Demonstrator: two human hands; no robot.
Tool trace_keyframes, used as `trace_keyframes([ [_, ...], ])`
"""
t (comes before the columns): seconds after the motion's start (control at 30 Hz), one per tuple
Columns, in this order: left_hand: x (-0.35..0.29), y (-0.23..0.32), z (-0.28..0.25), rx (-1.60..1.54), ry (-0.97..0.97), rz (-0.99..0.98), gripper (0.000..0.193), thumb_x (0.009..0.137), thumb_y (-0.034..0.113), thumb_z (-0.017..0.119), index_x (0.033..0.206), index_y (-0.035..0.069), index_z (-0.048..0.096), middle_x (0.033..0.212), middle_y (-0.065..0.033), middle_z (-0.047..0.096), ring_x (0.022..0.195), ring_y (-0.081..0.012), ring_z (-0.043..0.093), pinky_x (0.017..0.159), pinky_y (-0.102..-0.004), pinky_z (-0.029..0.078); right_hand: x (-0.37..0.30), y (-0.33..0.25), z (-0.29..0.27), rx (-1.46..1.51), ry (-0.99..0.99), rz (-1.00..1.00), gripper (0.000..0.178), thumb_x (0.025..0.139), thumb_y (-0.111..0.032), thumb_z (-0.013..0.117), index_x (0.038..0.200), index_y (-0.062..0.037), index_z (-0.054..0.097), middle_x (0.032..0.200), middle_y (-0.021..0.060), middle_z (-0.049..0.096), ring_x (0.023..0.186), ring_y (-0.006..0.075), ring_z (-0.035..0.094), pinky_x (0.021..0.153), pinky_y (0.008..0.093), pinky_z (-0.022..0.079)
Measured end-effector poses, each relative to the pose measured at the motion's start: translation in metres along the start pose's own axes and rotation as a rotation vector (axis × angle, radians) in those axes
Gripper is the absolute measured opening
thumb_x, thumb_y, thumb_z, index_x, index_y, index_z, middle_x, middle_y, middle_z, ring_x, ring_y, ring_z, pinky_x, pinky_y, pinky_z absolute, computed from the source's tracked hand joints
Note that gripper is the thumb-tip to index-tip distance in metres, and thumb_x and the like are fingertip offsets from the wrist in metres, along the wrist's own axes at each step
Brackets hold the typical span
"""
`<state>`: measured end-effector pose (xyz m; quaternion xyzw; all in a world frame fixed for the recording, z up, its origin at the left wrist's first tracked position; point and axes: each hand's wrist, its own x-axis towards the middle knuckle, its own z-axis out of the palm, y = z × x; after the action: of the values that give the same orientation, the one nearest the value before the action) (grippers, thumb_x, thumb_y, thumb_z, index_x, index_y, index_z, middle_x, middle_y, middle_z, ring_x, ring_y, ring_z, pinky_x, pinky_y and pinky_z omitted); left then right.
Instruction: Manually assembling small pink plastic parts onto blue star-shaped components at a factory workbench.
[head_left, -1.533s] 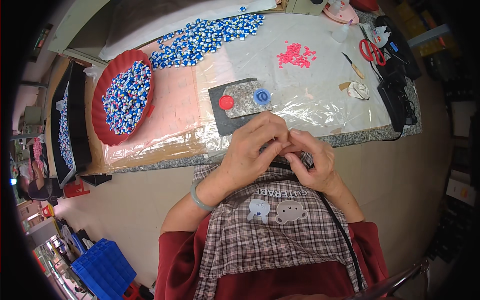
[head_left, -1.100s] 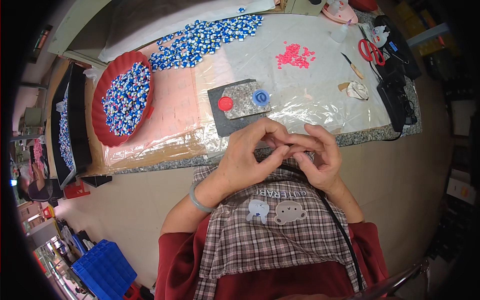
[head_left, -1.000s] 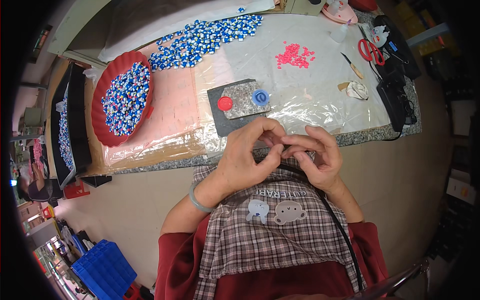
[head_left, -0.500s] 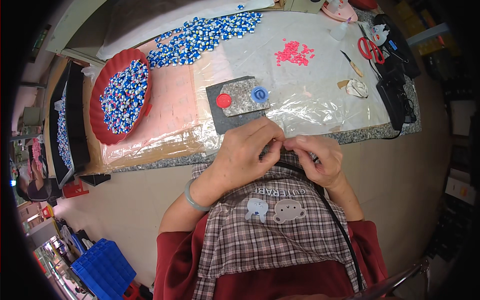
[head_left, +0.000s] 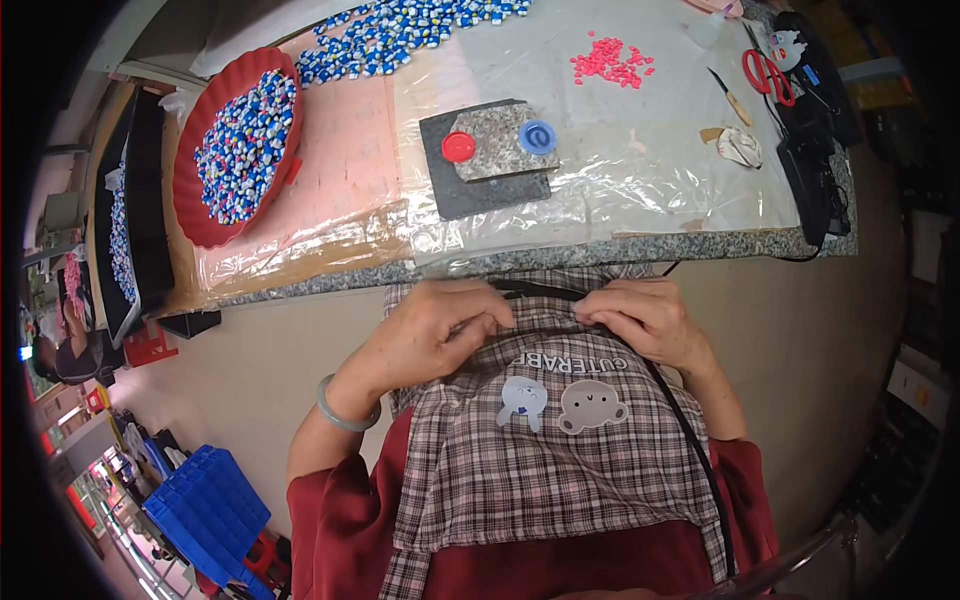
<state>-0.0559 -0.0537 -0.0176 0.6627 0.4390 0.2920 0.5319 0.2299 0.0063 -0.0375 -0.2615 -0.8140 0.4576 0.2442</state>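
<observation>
Before the table edge, my left hand (head_left: 450,328), with a pale bangle on its wrist, pinches the plaid apron (head_left: 560,480) at its left side. My right hand (head_left: 645,318) has its thumb and fingers closed on the same cloth a little to the right. Between them runs a black strap (head_left: 545,291); whether the fingers grip it too, I cannot tell. Beyond the hands, a dark slab (head_left: 480,200) carries a speckled stone plate (head_left: 495,150). On the plate's left end is a small red lid (head_left: 458,147), and on its right a small blue cup (head_left: 537,138).
A red fluted basin (head_left: 185,200) holds many blue-and-white pieces, and more such pieces (head_left: 400,35) are heaped behind it. Pink bits (head_left: 612,63) lie at the back. Right of them are a knife (head_left: 735,100), red-handled scissors (head_left: 768,78) and crumpled white material (head_left: 740,148). A blue crate (head_left: 210,515) stands lower left.
My hands, which met at the fingertips by the table edge, have moved apart and back toward my body onto the apron. The view has shifted, so the table sits higher.
</observation>
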Motion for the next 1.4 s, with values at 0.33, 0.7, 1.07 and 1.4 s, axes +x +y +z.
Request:
trace_keyframes([
  [0.33, -0.004, -0.04, 0.044, 0.357, 0.173, 0.08, 0.012, 0.086, 0.003, 0.065, 0.098, 0.0, 0.067, 0.096, -0.0139, 0.066, 0.086, -0.0341, 0.067, 0.075, -0.0411, 0.055, 0.019, 0.006, 0.028, 0.157, -0.155, 0.155, 0.017, 0.092, -0.001, 0.062, 0.107, -0.0003, 0.071, 0.099, 0.0134, 0.073, 0.082, 0.0195, 0.071, 0.065, 0.03, 0.055],
  [0.7, 0.025, -0.037, 0.052, 0.394, 0.055, -0.046, 0.014, 0.085, 0.011, 0.069, 0.086, -0.002, 0.065, 0.079, -0.0205, 0.066, 0.075, -0.04, 0.065, 0.069, -0.0456, 0.051, -0.008, 0.013, 0.014, 1.205, -0.021, 0.286, 0.039, 0.093, -0.037, 0.07, 0.103, -0.0006, 0.063, 0.089, 0.0197, 0.071, 0.074, 0.0262, 0.071, 0.061, 0.0311, 0.054],
  [1.07, 0.03, -0.042, 0.058, 0.523, -0.052, -0.06, 0.016, 0.086, 0.012, 0.069, 0.092, 0.0, 0.059, 0.082, -0.0207, 0.066, 0.078, -0.0414, 0.065, 0.069, -0.0503, 0.052, -0.003, 0.025, 0.013, 1.558, -0.239, -0.024, 0.048, 0.084, -0.051, 0.073, 0.081, -0.0031, 0.066, 0.064, 0.0112, 0.067, 0.052, 0.0205, 0.064, 0.047, 0.0289, 0.049],
  [1.4, 0.032, 0.004, 0.045, 0.262, -0.129, 0.049, 0.011, 0.088, 0.004, 0.066, 0.095, -0.001, 0.06, 0.082, -0.0133, 0.063, 0.069, -0.0277, 0.062, 0.065, -0.0351, 0.052, -0.009, 0.035, 0.006, 1.544, -0.304, -0.059, 0.046, 0.085, -0.046, 0.076, 0.076, -0.003, 0.063, 0.062, 0.008, 0.064, 0.052, 0.0164, 0.06, 0.046, 0.0259, 0.044],
])
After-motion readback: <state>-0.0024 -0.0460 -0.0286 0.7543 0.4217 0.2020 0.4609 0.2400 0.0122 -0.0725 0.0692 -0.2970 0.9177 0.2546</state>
